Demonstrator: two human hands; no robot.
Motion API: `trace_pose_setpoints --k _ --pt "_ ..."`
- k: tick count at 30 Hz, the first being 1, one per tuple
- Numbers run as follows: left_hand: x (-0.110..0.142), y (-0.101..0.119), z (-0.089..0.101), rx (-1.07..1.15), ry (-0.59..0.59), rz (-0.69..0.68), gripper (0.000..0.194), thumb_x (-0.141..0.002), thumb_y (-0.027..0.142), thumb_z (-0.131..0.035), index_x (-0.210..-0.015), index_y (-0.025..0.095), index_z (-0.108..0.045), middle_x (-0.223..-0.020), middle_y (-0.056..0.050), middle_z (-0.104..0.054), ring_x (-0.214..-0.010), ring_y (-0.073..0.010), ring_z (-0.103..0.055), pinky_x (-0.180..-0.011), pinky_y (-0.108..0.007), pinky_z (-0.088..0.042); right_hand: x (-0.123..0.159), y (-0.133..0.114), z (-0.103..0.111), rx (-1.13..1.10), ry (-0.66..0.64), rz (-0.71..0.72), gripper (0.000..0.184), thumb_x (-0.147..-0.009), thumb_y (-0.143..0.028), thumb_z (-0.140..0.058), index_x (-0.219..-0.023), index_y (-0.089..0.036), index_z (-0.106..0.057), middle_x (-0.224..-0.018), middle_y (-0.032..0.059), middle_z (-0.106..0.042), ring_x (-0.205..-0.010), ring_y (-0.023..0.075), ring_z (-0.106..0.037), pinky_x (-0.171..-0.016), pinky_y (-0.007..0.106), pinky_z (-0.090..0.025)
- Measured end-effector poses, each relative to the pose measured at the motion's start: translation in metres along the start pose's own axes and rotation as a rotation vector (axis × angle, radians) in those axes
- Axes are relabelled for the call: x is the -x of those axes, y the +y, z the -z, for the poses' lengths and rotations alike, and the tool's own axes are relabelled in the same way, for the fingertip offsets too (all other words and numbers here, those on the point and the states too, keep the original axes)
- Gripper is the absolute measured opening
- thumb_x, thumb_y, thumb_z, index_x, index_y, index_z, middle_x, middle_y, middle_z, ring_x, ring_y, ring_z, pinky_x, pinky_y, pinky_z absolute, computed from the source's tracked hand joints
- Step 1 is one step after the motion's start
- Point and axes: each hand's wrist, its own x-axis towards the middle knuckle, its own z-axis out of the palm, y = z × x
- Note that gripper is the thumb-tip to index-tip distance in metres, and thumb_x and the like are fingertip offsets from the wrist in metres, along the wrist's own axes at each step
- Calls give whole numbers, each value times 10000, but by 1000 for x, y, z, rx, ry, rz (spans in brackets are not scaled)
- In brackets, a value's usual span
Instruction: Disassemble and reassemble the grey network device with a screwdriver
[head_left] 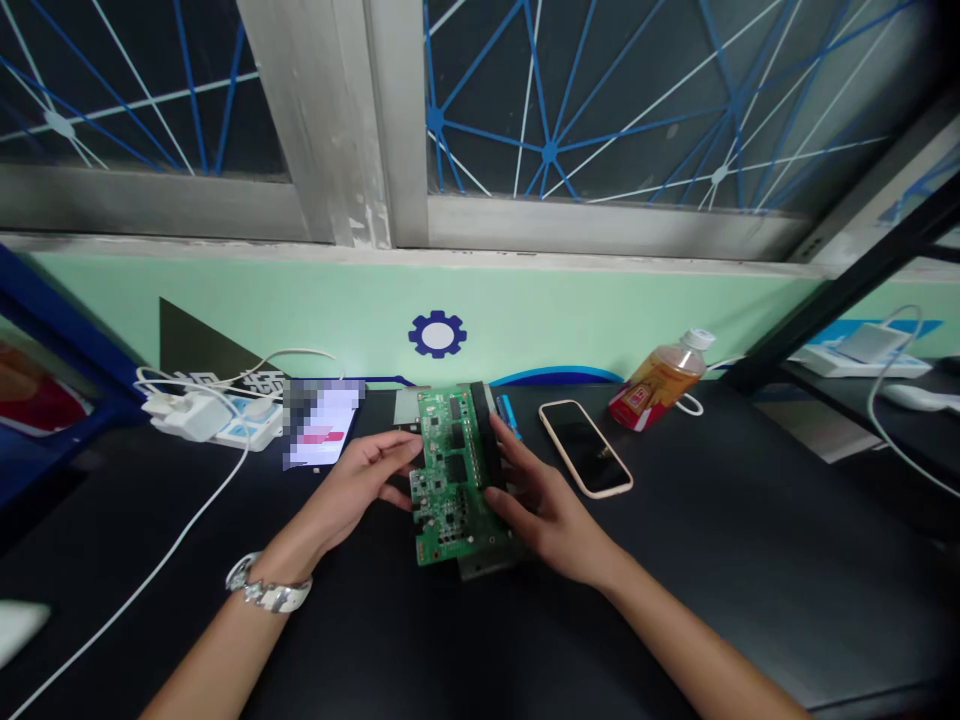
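Observation:
A green circuit board with black chips and a long black strip along its right side is held tilted over the dark desk. My left hand grips its left edge between thumb and fingers. On the other side, my right hand closes on the black strip, thumb toward the board's face. Under the board's lower right a dark flat plate sticks out; whether it is joined to the board I cannot tell. Part of a blue object shows behind my right fingers.
A phone in a pale case lies to the right, near a drink bottle tilted against the back. To the left are a lit phone and a white power strip with chargers. A white cable crosses the black desk.

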Motion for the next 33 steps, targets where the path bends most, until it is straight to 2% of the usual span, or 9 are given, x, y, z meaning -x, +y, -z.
trace_pose_setpoints --k 4,7,10,13,15,19,23,30,33 --pt "2 2 -6 73 -46 5 259 -849 391 -721 -1023 199 -719 -886 -36 -633 -801 -163 -598 -552 -212 -524 -3 15 -3 -21 25 -39 773 -943 -201 -560 -1596 -246 -149 -1343 115 -623 -1040 203 -653 -960 396 -531" --pt "4 1 -18 107 -65 -25 266 -850 364 -727 -1048 188 -708 -956 -57 -665 -851 -176 -624 -607 -233 -531 -4 20 -6 -20 9 -55 768 -935 -164 -547 -1595 -234 -160 -1272 108 -667 -975 180 -666 -959 388 -527" --pt "4 -1 -31 127 -36 -87 314 -848 350 -734 -1114 189 -683 -1122 -90 -677 -1037 -230 -631 -791 -311 -548 -5 20 -10 -40 -4 -42 760 -939 -150 -521 -1596 -237 -151 -1334 118 -630 -964 163 -675 -956 371 -526" --pt "4 -4 -42 166 34 -140 381 -837 335 -752 -1173 196 -639 -1279 -103 -636 -1246 -259 -552 -1019 -375 -459 -7 19 -13 -71 -2 -18 756 -942 -149 -511 -1596 -246 -144 -1455 133 -528 -1034 161 -669 -959 345 -520" --pt "5 -6 -48 210 45 -133 425 -836 342 -755 -1208 201 -607 -1347 -110 -603 -1321 -265 -501 -1084 -393 -408 -7 19 -15 -78 -1 -12 749 -940 -143 -507 -1595 -244 -157 -1486 139 -492 -1053 157 -665 -958 333 -518" --pt "7 -12 -58 285 35 -86 469 -841 364 -751 -1250 221 -571 -1378 -107 -591 -1340 -263 -496 -1094 -394 -409 -7 18 -18 -112 -27 -35 755 -924 -116 -509 -1591 -251 -182 -1467 138 -508 -1041 157 -666 -936 332 -528" --pt "7 -15 -63 310 -34 -85 452 -865 376 -726 -1268 236 -577 -1359 -97 -611 -1301 -272 -538 -1054 -396 -453 -7 14 -19 -122 -38 -35 750 -918 -116 -519 -1586 -254 -205 -1421 124 -546 -1058 172 -661 -936 348 -526" --pt "9 -12 -53 302 -149 -85 487 -897 364 -687 -1351 240 -562 -1368 -122 -606 -1285 -303 -552 -1039 -436 -471 -8 15 -18 -125 13 -40 720 -908 -124 -535 -1559 -283 -270 -1390 115 -542 -1042 170 -667 -911 347 -535" --pt "8 -13 -49 276 -151 -115 520 -885 334 -703 -1371 247 -542 -1355 -126 -613 -1257 -304 -575 -1016 -435 -487 -7 16 -19 -128 28 -23 675 -906 -136 -559 -1515 -307 -325 -1394 114 -530 -1063 177 -659 -932 368 -534"
